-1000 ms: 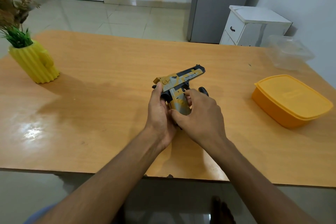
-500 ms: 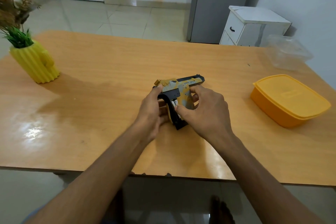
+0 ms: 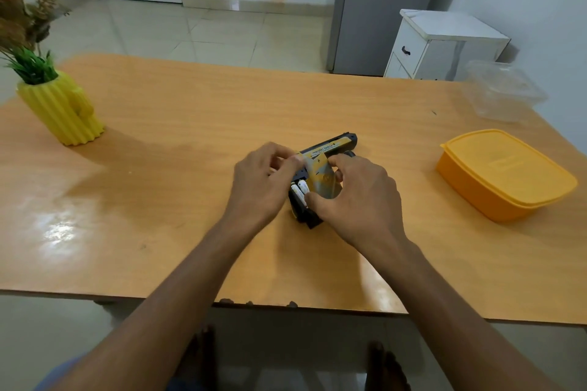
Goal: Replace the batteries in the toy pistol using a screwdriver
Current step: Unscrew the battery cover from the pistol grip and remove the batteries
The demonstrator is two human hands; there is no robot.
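Observation:
The yellow and black toy pistol (image 3: 327, 152) lies on the wooden table (image 3: 190, 136) at its middle, barrel pointing right and away. Its grip has an open side where white batteries (image 3: 300, 190) show in the black compartment. My right hand (image 3: 355, 190) curls round the grip cover, thumb by the batteries. My left hand (image 3: 263, 181) pinches the pistol's rear end with thumb and fingers. A dark rounded thing (image 3: 350, 154), perhaps the screwdriver handle, peeks out behind my right fingers.
A yellow cactus-shaped vase (image 3: 60, 108) with plants stands at the far left. An orange lidded box (image 3: 505, 173) sits at the right, with a clear plastic container (image 3: 502, 94) behind it. The table's near edge (image 3: 254, 303) is chipped.
The pistol was lowered from upright onto the table. The grip's side now shows white batteries. My left hand moved from the grip up to the rear end.

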